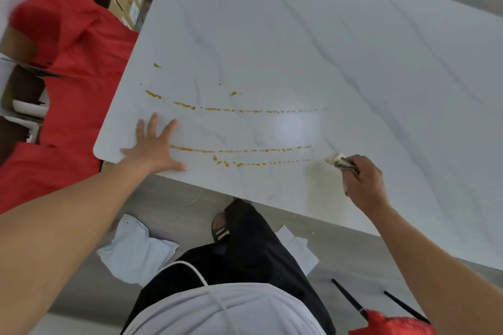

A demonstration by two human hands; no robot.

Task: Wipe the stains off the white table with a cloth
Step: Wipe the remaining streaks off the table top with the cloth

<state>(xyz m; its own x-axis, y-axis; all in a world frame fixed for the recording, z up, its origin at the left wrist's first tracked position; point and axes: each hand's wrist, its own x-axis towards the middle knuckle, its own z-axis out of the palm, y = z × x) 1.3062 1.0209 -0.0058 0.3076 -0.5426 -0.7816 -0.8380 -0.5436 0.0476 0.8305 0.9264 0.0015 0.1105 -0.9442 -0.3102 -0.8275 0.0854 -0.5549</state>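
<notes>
- Cloth [339, 162] wadded in curled right hand [364, 182], touching white table [299, 35]; left hand [152, 144] flat, fingers spread.
- Stains [239, 150] — orange streaks just beside the grip.
- Risk: smearing, not lifting — wad small, soiled.

You have one view, worn on your head, looking forward and steeply down over the white table [299, 35], whose near edge runs slantwise across the picture. It sits close: your left hand [152, 144] and right hand [364, 179] reach in from the bottom corners, with your torso [226, 310] and leg [253, 242] below. The wide lens also takes in the floor [174, 198].
</notes>
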